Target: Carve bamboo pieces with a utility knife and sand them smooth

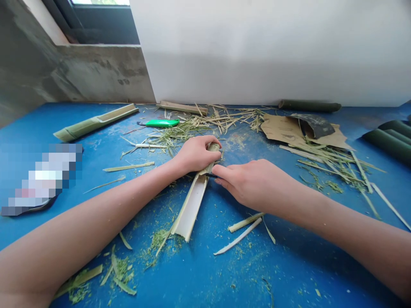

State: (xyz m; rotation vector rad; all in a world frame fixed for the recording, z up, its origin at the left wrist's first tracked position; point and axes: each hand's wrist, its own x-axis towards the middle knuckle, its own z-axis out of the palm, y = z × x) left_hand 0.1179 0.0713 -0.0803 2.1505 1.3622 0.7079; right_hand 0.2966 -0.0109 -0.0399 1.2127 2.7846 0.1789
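Observation:
A split bamboo piece (192, 205) lies at the middle of the blue table, its pale hollow side up and its open end toward me. My left hand (201, 154) is closed round its far end, thumb and fingers on either side. From the right, my right hand (245, 179) pinches a thin dark tool (210, 175), probably a blade, against the bamboo just below my left hand. Most of the tool is hidden by my fingers. A thin sliver hangs along the bamboo's left edge.
On the blue table (289, 265) lie a green cutter (162, 123), a half bamboo (96, 124) at left, a blurred flat object (45, 179), cardboard (279, 128) with a dark curved piece (316, 126), dark green bamboo tubes (390, 141) at right, and scattered strips and shavings.

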